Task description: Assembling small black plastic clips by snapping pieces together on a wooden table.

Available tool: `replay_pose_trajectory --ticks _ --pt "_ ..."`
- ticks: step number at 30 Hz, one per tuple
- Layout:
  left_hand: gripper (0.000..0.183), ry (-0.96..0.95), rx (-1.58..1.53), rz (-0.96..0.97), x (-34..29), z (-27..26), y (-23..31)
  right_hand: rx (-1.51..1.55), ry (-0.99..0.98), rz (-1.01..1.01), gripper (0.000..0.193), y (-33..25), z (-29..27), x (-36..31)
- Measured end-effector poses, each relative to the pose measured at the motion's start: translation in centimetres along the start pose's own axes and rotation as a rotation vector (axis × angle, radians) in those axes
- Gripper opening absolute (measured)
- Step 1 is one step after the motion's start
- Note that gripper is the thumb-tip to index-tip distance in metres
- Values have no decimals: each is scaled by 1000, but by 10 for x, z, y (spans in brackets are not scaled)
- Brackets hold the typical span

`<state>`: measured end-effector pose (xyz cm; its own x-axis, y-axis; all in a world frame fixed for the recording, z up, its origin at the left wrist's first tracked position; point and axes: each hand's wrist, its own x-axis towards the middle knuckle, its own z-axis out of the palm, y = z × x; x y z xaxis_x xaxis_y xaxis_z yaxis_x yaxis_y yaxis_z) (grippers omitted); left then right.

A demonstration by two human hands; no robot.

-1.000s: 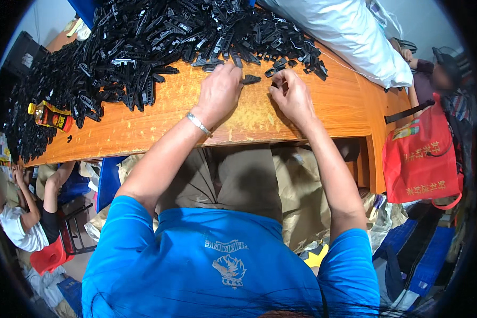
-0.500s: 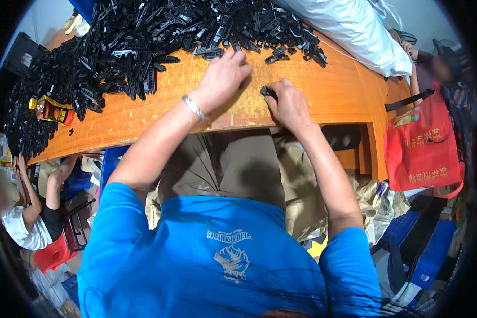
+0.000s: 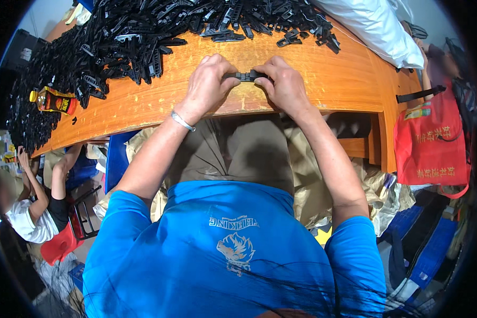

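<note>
Both ends of a small black pc (image 3: pixel 246 77) are pinched, L hand (image 3: pixel 209 84) on the left end, R hand (image 3: pixel 285 85) on the right. It's nr the wood table (image 3: pixel 350 79)'s front edge; can't tell if touching. Farther off: bottle (image 3: pixel 54 101) w/ yellow cap at left, big black pile (image 3: pixel 148 32), white sack (image 3: pixel 373 32) at right.

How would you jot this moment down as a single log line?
left hand: holds black plastic at its left end | right hand: holds right end | pile of black pieces: beyond hands, on wooden table
</note>
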<state>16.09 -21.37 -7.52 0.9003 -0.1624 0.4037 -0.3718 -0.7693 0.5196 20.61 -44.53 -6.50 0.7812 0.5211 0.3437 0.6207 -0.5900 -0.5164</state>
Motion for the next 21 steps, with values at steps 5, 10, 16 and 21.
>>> replay_pose_trajectory --ticks 5,10,16,21 --pt "22 5 -27 -16 0 1 -2 -53 -61 -5 23 5 -2 4" --pt "16 74 -47 9 -1 3 2 24 -4 -185 20 9 3 14" --pt "18 -57 66 -76 -25 -36 -10 66 -84 -293 19 -11 41 27" --pt "35 -312 348 -309 -115 -169 -31 178 40 -250 20 -13 22 11"
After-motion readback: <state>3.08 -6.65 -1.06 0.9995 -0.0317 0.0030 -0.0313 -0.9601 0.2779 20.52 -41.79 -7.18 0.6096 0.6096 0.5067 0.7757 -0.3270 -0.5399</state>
